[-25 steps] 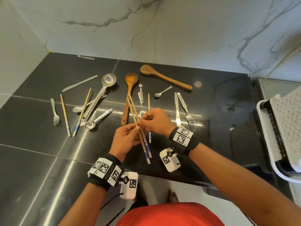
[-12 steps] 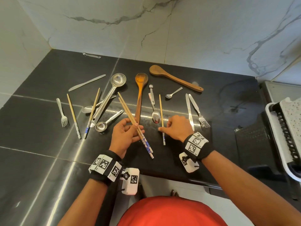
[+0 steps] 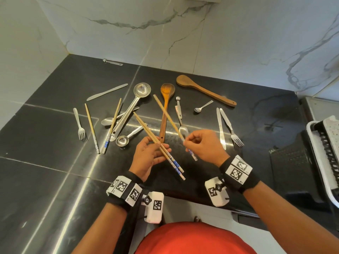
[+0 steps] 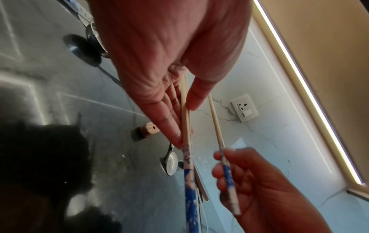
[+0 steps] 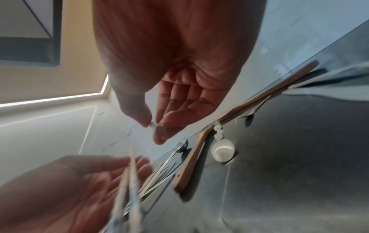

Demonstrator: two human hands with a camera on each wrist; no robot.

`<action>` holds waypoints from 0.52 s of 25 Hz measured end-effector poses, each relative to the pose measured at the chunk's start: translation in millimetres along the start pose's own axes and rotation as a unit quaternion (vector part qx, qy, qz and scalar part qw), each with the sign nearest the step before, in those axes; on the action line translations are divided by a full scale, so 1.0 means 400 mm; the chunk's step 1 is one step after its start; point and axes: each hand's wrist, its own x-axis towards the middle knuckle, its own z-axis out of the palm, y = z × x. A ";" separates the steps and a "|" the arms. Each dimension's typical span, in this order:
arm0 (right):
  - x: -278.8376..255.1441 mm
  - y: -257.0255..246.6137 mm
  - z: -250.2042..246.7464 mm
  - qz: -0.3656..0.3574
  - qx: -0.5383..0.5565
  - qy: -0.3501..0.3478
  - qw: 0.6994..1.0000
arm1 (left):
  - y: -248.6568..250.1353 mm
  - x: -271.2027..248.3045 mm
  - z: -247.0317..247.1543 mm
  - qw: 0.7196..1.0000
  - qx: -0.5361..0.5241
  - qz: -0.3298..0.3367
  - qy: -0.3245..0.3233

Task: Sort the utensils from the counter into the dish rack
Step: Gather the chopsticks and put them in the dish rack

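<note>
The sorting is looking barely begun; nearly every utensil is still lying on the black counter point(image 3: 55, 162), and no utensil is showing in the visible part of the dish rack point(image 3: 323, 153), which is sitting well apart at the far right edge. Going left to right across the head view: a fork point(image 3: 79, 125), two loose chopsticks point(image 3: 91, 128), a long ladle point(image 3: 128, 112) and a small measuring spoon point(image 3: 126, 138) are all waiting untouched; the left hand point(image 3: 149, 158) is gripping a pair of chopsticks point(image 3: 157, 143) between thumb and fingers, clear of the counter; the right hand point(image 3: 203, 146) is pinching a single chopstick point(image 3: 167, 118) near its patterned end, fingers curled around it; beyond are lying two wooden spoons point(image 3: 203, 89), a knife and another fork point(image 3: 232, 130).

I am judging that the chopsticks are being gathered first, so everything remains to be carried over.

The left wrist view is showing the blue patterned chopstick ends and a wall socket point(image 4: 244, 108) that the head view is missing; the right wrist view is blurring the pinch, yet showing the spoons from below.
</note>
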 end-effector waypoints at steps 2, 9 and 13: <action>0.002 -0.026 0.057 -0.043 -0.016 -0.020 0.999 | -0.001 -0.006 0.001 1.000 -0.023 0.001 -0.002; 0.029 -0.067 0.160 -0.149 -0.043 -0.084 0.984 | 0.015 -0.035 -0.081 0.997 -0.040 0.036 0.054; 0.090 -0.133 0.206 -0.186 -0.095 -0.183 0.961 | 0.026 -0.057 -0.170 0.991 -0.042 0.056 0.114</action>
